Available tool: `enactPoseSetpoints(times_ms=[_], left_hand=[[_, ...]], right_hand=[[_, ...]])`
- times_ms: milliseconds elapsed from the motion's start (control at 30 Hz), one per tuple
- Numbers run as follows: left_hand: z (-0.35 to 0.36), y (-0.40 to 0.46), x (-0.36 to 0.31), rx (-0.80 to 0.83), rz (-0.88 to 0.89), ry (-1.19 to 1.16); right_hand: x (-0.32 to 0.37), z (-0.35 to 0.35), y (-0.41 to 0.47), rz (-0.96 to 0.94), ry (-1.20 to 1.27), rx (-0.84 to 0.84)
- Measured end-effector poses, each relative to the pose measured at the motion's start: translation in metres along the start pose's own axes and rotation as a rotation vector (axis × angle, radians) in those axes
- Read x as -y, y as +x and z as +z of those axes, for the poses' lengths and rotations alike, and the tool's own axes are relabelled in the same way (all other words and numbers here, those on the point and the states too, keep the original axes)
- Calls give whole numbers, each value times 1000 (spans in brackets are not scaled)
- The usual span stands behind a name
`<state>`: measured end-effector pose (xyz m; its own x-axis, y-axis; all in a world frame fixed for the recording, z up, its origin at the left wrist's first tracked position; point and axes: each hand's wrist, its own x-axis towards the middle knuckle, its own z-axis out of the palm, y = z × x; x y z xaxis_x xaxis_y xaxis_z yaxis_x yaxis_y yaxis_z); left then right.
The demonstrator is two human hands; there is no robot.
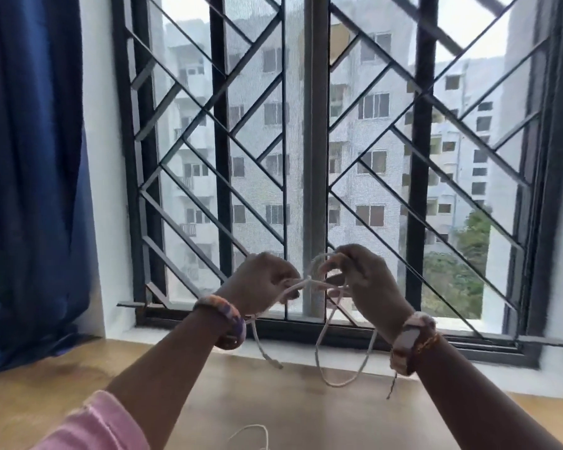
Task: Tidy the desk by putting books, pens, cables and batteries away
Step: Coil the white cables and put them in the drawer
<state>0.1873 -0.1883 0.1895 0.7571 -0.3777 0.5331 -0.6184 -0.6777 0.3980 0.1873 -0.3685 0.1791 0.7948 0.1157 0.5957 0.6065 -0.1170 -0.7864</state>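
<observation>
Both hands are raised before the window [306, 157], above the desk [290, 410]. The left hand [260, 280] pinches the white cable [338, 383] with curled fingers; the right hand [361, 277] grips it too. The cable crosses between them and hangs below in a loop, one loose end dangling under the left wrist. No writing is legible.

Flat daylight enters through the window [312, 157], backlighting everything before it. The whole picture is soft and slightly blurred. Edges bow outward.
</observation>
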Motion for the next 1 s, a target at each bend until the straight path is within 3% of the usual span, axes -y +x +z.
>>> enactPoseSetpoints(times_ms=[100, 167, 300, 567, 700, 800, 900, 1000], left_hand=[[3, 2, 3, -60, -71, -311], [2, 2, 0, -109, -119, -490], [-8, -1, -4, -226, -251, -919], [-12, 6, -17, -268, -539, -1547], [-8, 9, -18, -269, -514, -1450], [-5, 9, -16, -171, -461, -1216], [0, 9, -18, -168, -443, -1061], [11, 10, -26, -221, -378, -889]], right_hand=[[-4, -11, 4, -27, -62, -84], [-11, -20, 4, -87, -237, -118], [-22, -28, -1, -170, -432, -90], [-25, -19, -6, -215, -594, -60], [-28, -22, -7, -94, -651, 101], [-12, -28, -12, 69, -318, 224], [5, -36, -17, 132, 105, 218], [10, -39, -17, 122, 138, 220]])
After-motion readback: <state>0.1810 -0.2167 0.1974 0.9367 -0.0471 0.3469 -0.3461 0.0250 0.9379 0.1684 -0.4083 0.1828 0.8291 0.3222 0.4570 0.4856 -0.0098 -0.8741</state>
